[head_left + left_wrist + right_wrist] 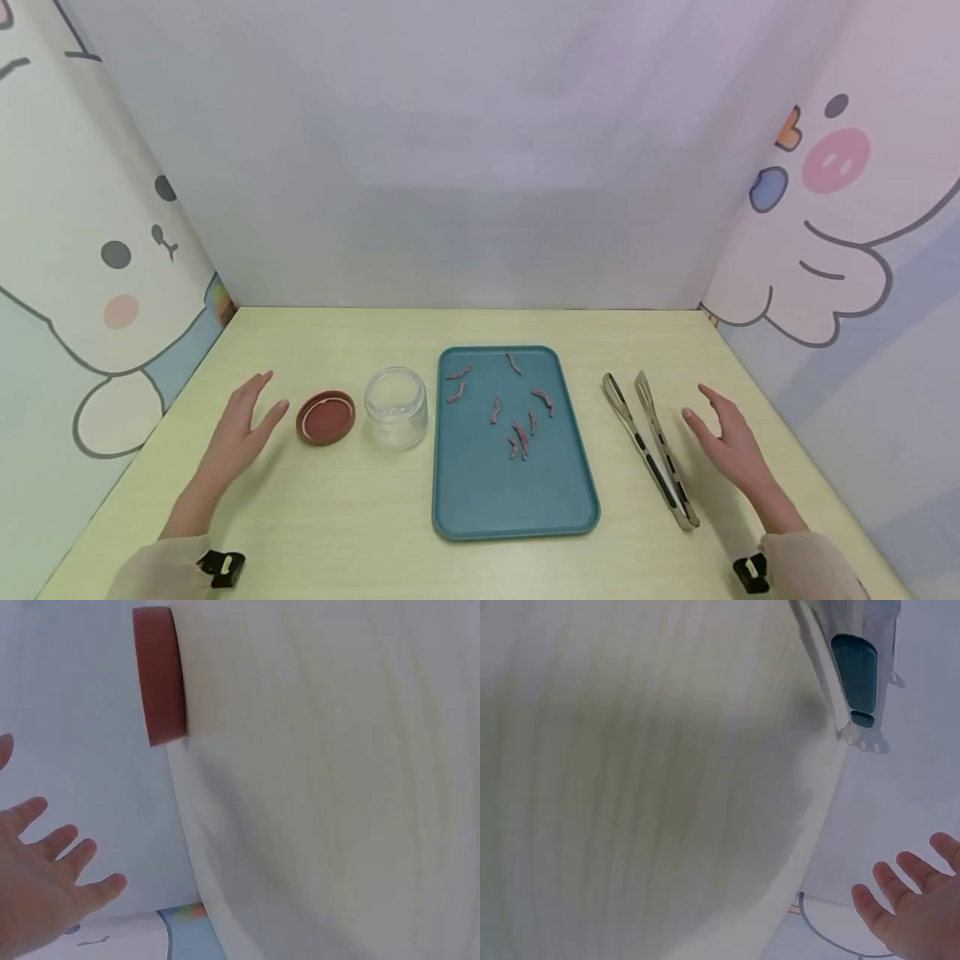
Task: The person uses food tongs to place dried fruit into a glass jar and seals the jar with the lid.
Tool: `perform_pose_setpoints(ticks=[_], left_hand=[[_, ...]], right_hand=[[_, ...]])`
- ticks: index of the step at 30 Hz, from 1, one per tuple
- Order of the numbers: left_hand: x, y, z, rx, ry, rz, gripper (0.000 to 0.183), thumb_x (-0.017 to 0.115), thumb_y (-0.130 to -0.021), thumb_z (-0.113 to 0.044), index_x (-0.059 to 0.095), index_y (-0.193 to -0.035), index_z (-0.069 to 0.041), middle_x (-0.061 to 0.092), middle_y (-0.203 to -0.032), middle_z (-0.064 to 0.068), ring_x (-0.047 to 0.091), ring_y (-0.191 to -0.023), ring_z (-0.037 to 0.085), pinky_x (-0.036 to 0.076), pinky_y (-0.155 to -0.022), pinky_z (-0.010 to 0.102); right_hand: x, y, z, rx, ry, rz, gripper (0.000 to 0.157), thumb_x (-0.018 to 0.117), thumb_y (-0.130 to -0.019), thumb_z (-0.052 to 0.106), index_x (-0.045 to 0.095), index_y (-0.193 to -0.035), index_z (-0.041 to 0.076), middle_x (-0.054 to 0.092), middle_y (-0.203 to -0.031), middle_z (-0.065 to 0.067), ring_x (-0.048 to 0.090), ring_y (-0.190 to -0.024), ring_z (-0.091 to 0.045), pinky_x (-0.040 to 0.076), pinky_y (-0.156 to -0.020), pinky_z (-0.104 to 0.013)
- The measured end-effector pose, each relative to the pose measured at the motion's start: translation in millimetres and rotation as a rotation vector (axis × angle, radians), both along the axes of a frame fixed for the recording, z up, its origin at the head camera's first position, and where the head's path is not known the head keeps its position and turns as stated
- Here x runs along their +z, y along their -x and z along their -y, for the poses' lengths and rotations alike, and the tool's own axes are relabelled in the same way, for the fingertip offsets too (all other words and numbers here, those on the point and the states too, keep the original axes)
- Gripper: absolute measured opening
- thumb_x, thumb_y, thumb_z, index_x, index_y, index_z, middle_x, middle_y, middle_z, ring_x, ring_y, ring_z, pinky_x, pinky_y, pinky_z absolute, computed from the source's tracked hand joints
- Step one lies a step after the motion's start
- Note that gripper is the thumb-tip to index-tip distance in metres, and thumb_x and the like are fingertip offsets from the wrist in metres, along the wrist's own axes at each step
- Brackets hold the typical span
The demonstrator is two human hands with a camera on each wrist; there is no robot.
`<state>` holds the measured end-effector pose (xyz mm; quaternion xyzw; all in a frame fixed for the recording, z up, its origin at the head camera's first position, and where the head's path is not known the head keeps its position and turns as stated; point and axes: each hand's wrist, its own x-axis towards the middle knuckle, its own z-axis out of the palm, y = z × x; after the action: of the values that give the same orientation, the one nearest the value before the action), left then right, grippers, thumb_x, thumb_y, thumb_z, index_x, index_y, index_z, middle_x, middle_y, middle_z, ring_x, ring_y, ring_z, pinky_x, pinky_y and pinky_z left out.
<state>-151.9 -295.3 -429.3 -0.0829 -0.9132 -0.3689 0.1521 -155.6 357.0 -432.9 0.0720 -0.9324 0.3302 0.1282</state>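
My left hand [234, 437] hovers over the table's left side, thumb and fingers spread, holding nothing. Nearest to it lies a round reddish-brown lid [326, 417], its hollow side up; the left wrist view shows its side wall [160, 675]. Beside the lid stands a clear jar [396, 408] with no lid on. A blue tray [517, 500] in the middle bears several small pinkish, worm-like strips [521, 440]. Metal tongs [654, 454] with dark grip inlays lie to the tray's right, arms apart. My right hand [731, 446] is just right of them, fingers spread and holding nothing.
The pale wood-grain table [330, 525] meets a plain white back wall [480, 167]. Side panels printed with cartoon animals [836, 162] rise at left and right. Each sleeve carries a black strap fitting [222, 568] at the wrist.
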Motion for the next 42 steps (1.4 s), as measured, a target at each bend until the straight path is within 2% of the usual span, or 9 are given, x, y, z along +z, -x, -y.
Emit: perform_pose_setpoints(ticks=[4, 7, 12, 18, 22, 25, 30, 36, 42], left_hand=[[6.2, -1.8, -16, -0.011, -0.146, 0.031, 0.054, 0.047, -0.092, -0.021, 0.025, -0.136, 0.001, 0.026, -0.132, 0.028, 0.024, -0.119, 0.046, 0.024, -0.087, 0.062], [8.2, -2.4, -29, -0.033, -0.227, 0.069, 0.055, 0.046, -0.093, -0.022, 0.022, -0.137, 0.001, 0.027, -0.134, 0.026, 0.027, -0.119, 0.043, 0.027, -0.089, 0.059], [10.6, -1.6, -51, -0.089, -0.288, 0.138, 0.058, 0.048, -0.092, -0.024, 0.02, -0.138, -0.002, 0.027, -0.136, 0.021, 0.027, -0.121, 0.038, 0.028, -0.093, 0.052], [13.9, -0.4, -74, -0.205, -0.337, 0.147, 0.059, 0.053, -0.09, -0.017, 0.022, -0.137, -0.003, 0.037, -0.127, 0.021, 0.041, -0.11, 0.035, 0.039, -0.088, 0.025], [14.8, 0.9, -87, -0.248, -0.348, 0.159, 0.063, 0.057, -0.087, -0.014, 0.022, -0.137, -0.002, 0.037, -0.127, 0.02, 0.04, -0.111, 0.034, 0.039, -0.09, 0.037], [13.7, 2.1, -96, -0.255, -0.338, 0.195, 0.07, 0.061, -0.084, -0.018, 0.019, -0.138, -0.003, 0.028, -0.135, 0.02, 0.029, -0.121, 0.036, 0.029, -0.094, 0.051], [10.3, 5.8, -107, -0.258, -0.323, 0.243, 0.079, 0.065, -0.081, -0.023, 0.014, -0.14, -0.007, 0.025, -0.136, 0.023, 0.024, -0.124, 0.037, 0.023, -0.096, 0.053], [6.4, 12.0, -115, -0.2, -0.276, 0.271, 0.089, 0.069, -0.076, -0.033, 0.011, -0.141, -0.015, 0.026, -0.136, 0.023, 0.028, -0.122, 0.038, 0.028, -0.094, 0.052], [6.8, 15.2, -118, -0.176, -0.261, 0.276, 0.092, 0.069, -0.075, -0.037, 0.01, -0.142, -0.014, 0.024, -0.138, 0.021, 0.026, -0.123, 0.036, 0.029, -0.095, 0.05]], right_hand=[[-8.4, -0.8, -1, -0.092, 0.07, 0.064, 0.057, 0.046, -0.091, 0.034, 0.029, -0.135, 0.001, 0.035, -0.127, -0.024, 0.037, -0.109, -0.04, 0.041, -0.074, -0.047], [-10.6, -3.4, 1, -0.115, 0.122, 0.148, 0.059, 0.046, -0.09, 0.038, 0.03, -0.133, 0.0, 0.036, -0.127, -0.022, 0.039, -0.108, -0.038, 0.043, -0.072, -0.042], [-6.9, -9.1, 7, -0.061, 0.178, 0.263, 0.062, 0.048, -0.09, 0.036, 0.027, -0.131, -0.005, 0.032, -0.128, -0.028, 0.036, -0.109, -0.043, 0.037, -0.078, -0.053], [-9.5, -10.7, 10, -0.038, 0.165, 0.342, 0.062, 0.049, -0.089, 0.037, 0.028, -0.131, -0.004, 0.034, -0.125, -0.029, 0.037, -0.108, -0.043, 0.038, -0.079, -0.053], [-11.7, -9.9, 13, -0.031, 0.165, 0.369, 0.063, 0.051, -0.089, 0.037, 0.029, -0.131, -0.004, 0.037, -0.123, -0.029, 0.039, -0.107, -0.043, 0.039, -0.08, -0.052], [-12.2, -9.6, 16, -0.02, 0.166, 0.379, 0.062, 0.053, -0.088, 0.036, 0.03, -0.13, -0.003, 0.039, -0.121, -0.03, 0.041, -0.106, -0.043, 0.04, -0.08, -0.051], [-12.4, -10.7, 21, -0.007, 0.166, 0.392, 0.063, 0.057, -0.085, 0.035, 0.031, -0.13, -0.002, 0.042, -0.118, -0.028, 0.045, -0.103, -0.041, 0.044, -0.076, -0.046], [-13.7, -10.9, 28, 0.01, 0.129, 0.38, 0.069, 0.063, -0.081, 0.034, 0.029, -0.13, -0.002, 0.047, -0.112, -0.025, 0.049, -0.096, -0.036, 0.046, -0.071, -0.041], [-15.3, -10.4, 33, 0.049, -0.011, 0.344, 0.086, 0.072, -0.072, 0.034, 0.021, -0.132, -0.003, 0.051, -0.101, -0.022, 0.053, -0.084, -0.03, 0.047, -0.063, -0.038]])
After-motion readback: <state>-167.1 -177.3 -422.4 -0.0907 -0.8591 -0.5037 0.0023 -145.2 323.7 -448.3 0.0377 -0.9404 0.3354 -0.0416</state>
